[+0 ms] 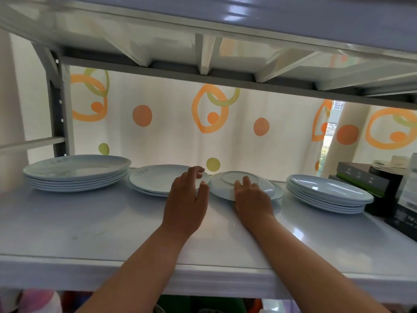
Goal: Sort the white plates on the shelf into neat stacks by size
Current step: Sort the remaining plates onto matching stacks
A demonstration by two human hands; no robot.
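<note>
White plates stand in groups on the shelf (pixel 90 227). At far left is a stack of several large plates (pixel 76 172). A low stack of medium plates (pixel 155 180) lies at centre left. My left hand (pixel 188 195) hovers over its right edge, fingers apart, holding nothing. An upside-down small plate (pixel 228 185) sits tilted at centre on another plate (pixel 278 192). My right hand (pixel 250 199) grips the tilted plate's near edge, fingers on its underside. A stack of several medium plates (pixel 327 194) stands at right.
Dark boxes (pixel 365 179) and a round black container (pixel 388 177) crowd the shelf's right end. A metal upright (pixel 59 114) stands at back left. The upper shelf (pixel 225 30) hangs low overhead. A patterned curtain (pixel 171 123) closes the back.
</note>
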